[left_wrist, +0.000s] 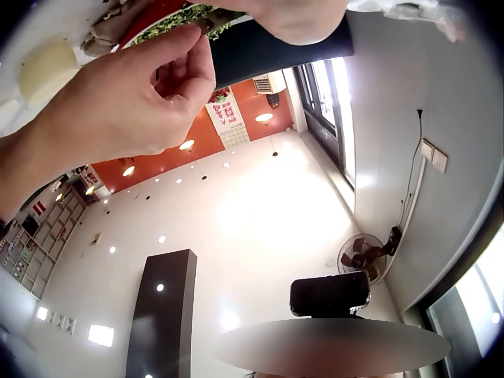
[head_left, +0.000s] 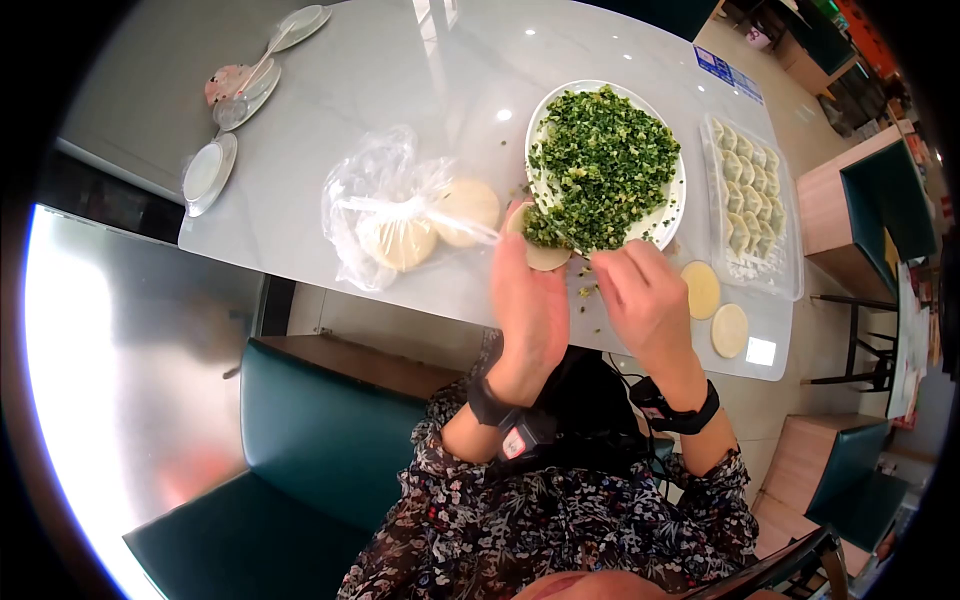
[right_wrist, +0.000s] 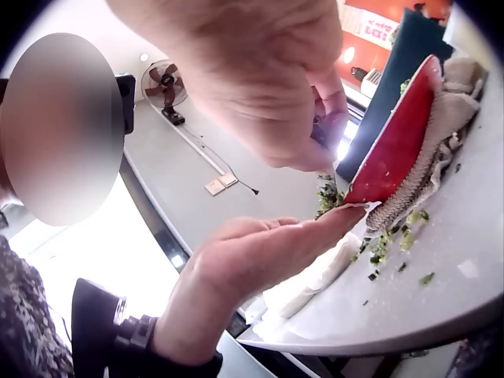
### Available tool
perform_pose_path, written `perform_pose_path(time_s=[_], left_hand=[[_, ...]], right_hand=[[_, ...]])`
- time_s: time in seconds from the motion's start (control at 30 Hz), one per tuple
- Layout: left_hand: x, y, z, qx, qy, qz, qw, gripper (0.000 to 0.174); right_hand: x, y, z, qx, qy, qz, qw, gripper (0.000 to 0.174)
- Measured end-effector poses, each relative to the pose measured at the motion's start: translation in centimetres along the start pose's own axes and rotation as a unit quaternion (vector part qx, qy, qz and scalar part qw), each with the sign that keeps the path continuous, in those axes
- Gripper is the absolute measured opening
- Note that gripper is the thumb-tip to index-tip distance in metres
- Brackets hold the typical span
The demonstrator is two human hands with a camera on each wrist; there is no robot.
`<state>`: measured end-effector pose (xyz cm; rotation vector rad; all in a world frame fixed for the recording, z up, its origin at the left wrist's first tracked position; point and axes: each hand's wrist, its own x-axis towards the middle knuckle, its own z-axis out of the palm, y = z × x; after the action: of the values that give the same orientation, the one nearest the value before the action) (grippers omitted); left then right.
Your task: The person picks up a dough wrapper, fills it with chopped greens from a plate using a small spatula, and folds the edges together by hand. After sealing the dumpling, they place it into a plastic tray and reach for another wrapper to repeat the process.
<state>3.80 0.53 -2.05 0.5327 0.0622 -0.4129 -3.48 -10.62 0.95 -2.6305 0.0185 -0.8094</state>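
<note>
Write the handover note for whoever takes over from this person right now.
Left hand: fingers nearly straight, carrying a wrapper at the near rim of the plate. Some green filling seems to lie on the wrapper.
Right hand: fingers curled just beside the wrapper. It is unclear whether it holds a tool.
Done: folded dumplings sit in rows in the tray.
Left: the wrapper in hand is not yet folded, two loose wrappers lie by the tray, more are in the bag, and the plate is still heaped.
</note>
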Motion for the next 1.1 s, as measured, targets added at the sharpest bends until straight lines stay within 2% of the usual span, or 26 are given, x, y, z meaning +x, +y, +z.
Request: perform_pose_path(time_s=[0.07,0.2,0.3,0.37,0.4,0.47,0.5,0.57,0.7,0.77,0.8,0.87,0.93,1.03,1.1], left_hand=[[-0.1,0.0,0.0,0.011,-0.009,0.007,1.0,0.043],[-0.3,0.0,0.1,0.016,0.001,0.006,1.0,0.044],[-0.3,-0.2,-0.1,0.007,0.0,0.01,1.0,0.045],[-0.3,-0.4,-0.1,0.007,-0.001,0.012,1.0,0.046],[-0.4,-0.6,-0.1,0.002,-0.005,0.02,1.0,0.047],[-0.7,-0.8,0.0,-0.004,-0.009,0.025,1.0,0.047],[-0.8,-0.9,0.1,0.001,0.005,0.027,1.0,0.047],[-0.9,-1.1,0.0,0.008,0.021,0.031,0.999,0.048],[-0.9,-1.3,-0.1,-0.013,0.024,0.029,0.999,0.045],[-0.8,-1.3,-0.2,-0.016,0.03,0.025,0.999,0.041],[-0.8,-1.3,-0.4,-0.013,0.02,0.025,0.999,0.041],[-0.7,-1.3,-0.6,-0.011,0.009,0.023,1.0,0.041],[-0.7,-1.3,-0.4,0.001,0.014,0.015,1.0,0.048],[-0.7,-1.3,-0.7,-0.017,-0.008,0.022,1.0,0.047],[-0.9,-1.4,-0.6,-0.021,0.005,0.023,0.999,0.047]], right_hand=[[-0.7,-0.2,0.1,-0.071,-0.024,-0.077,0.994,0.018],[-0.9,-0.6,-0.4,-0.108,-0.049,-0.131,0.984,0.024],[-1.1,0.1,-0.7,-0.09,0.003,-0.098,0.991,0.022],[-1.1,0.2,-1.2,-0.075,0.026,-0.005,0.997,0.019],[-1.1,0.3,-1.1,-0.076,0.026,-0.005,0.997,0.019],[-1.3,0.6,-0.7,0.006,-0.006,0.071,0.997,0.017],[-1.3,0.4,-0.7,0.006,-0.006,0.072,0.997,0.017],[-1.2,-0.1,-0.6,0.099,-0.015,0.154,0.983,0.015],[-1.6,-0.9,0.2,0.106,-0.007,0.133,0.985,0.016],[-2.0,-0.9,0.5,-0.029,0.007,-0.019,0.999,0.02],[-2.1,-1.0,0.4,-0.045,-0.001,-0.049,0.998,0.026],[-1.9,-0.8,0.3,-0.048,0.01,-0.058,0.997,0.025],[-1.9,-0.4,0.0,-0.051,0.016,-0.064,0.996,0.025],[-1.9,0.0,-0.4,-0.05,0.039,-0.03,0.998,0.021],[-2.3,0.1,-0.2,0.0,0.03,0.064,0.997,0.019]])
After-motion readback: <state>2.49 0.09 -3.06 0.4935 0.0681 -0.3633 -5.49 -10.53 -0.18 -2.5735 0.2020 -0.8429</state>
